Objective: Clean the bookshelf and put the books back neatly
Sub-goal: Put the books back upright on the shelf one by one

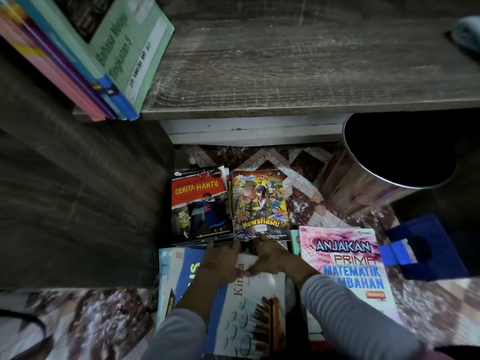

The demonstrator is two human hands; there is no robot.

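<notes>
Head view: two comics [259, 203] lie side by side on a thin stack on the floor [306, 193], below the shelf's [285, 74] front edge. Left hand [220, 261] and right hand [270, 255] meet the comics' near edge, fingers [262, 241] reaching onto it; whether they pinch it cannot be told. Textbooks [350, 268] lie under both forearms. Upright books [78, 61] occupy the shelf's left end. A bin [363, 183] stands on the floor under the shelf's right part.

Head cam, steep down, close in.
</notes>
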